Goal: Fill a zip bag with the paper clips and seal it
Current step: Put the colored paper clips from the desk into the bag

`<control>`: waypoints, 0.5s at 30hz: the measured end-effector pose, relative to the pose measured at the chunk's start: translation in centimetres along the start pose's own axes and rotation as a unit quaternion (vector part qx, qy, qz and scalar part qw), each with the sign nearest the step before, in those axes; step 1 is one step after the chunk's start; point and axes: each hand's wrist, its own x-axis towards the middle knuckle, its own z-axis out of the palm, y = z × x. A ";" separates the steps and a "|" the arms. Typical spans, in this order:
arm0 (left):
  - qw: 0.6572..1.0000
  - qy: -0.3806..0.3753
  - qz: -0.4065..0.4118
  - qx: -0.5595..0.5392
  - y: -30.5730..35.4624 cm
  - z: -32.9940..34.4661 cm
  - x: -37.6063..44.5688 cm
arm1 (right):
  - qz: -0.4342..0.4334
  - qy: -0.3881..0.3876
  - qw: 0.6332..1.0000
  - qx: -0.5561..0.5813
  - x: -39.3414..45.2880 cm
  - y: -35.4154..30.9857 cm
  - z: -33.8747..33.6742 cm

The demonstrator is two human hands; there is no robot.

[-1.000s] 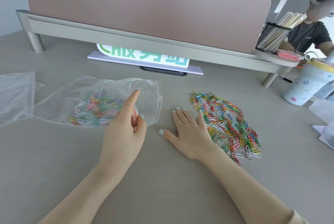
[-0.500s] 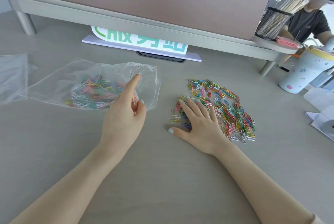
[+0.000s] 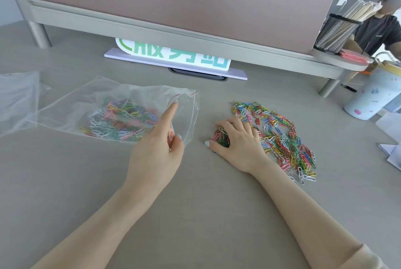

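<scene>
From the head camera, the left hand (image 3: 159,151) pinches the near lip of the zip bag (image 3: 121,112), forefinger raised to prop the mouth agape, so that grip is closed on the bag's edge. The bag lies flat on the surface (image 3: 195,214), left of centre, its long axis running left to right with the mouth pointing right, toward the loose paper clips (image 3: 280,136); the sealed bottom points left. A good heap of coloured clips already sits inside the bag, roughly in its middle. Over on the right, the right hand (image 3: 238,140) curls down at the near-left edge of the loose pile, fingers clawed around a small clump of clips, palm low on the surface: a closed grip on a fresh handful, it looks like. The pile stretches away from that hand in a band slanting from far-left to near-right, and there is plenty of it yet. So I'd call this roughly the halfway mark: some clips bagged, at least as many outside, and the zip strip, red line showing at the mouth, not yet pressed shut. A second clear bag (image 3: 17,99) rests at the far left edge, untouched.
</scene>
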 end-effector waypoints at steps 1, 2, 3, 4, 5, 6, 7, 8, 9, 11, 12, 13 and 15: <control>1.000 -0.008 -0.005 0.006 0.0 0.1 0.0 | -0.012 0.004 1.000 0.005 0.1 0.1 0.0; 1.000 -0.014 -0.011 0.009 0.0 0.1 0.0 | -0.022 0.007 1.000 0.013 0.2 0.1 0.1; 1.000 -0.017 -0.015 0.010 -0.1 0.2 0.0 | -0.031 0.010 0.999 0.025 0.3 0.2 0.1; 1.000 -0.017 -0.017 0.010 -0.1 0.2 0.0 | -0.041 0.012 0.998 0.037 0.5 0.3 0.1; 1.000 -0.018 -0.015 0.008 -0.1 0.2 0.0 | -0.053 0.014 0.997 0.048 0.6 0.3 0.1; 1.000 -0.019 -0.013 0.006 0.0 0.2 0.1 | -0.063 0.016 0.996 0.055 0.6 0.3 0.1; 1.000 -0.020 -0.011 0.004 -0.1 0.3 0.1 | -0.072 0.019 0.995 0.060 0.7 0.3 0.1; 1.000 -0.021 -0.010 0.004 -0.1 0.3 0.1 | -0.080 0.024 0.995 0.063 0.7 0.3 0.1; 1.000 -0.020 -0.010 0.006 -0.2 0.3 0.1 | -0.086 0.030 0.994 0.062 0.8 0.3 0.1; 1.000 -0.015 -0.009 0.006 -0.4 0.3 0.0 | -0.091 0.040 0.993 0.059 0.8 0.2 0.0; 1.000 -0.013 -0.009 0.004 -0.5 0.3 0.0 | -0.092 0.042 0.993 0.058 0.9 0.1 0.0; 1.000 -0.012 -0.009 0.001 -0.6 0.3 0.0 | -0.091 0.042 0.993 0.057 0.9 0.1 -0.1; 1.000 -0.013 -0.008 -0.004 -0.8 0.2 0.0 | -0.088 0.039 0.994 0.053 0.8 -0.1 -0.2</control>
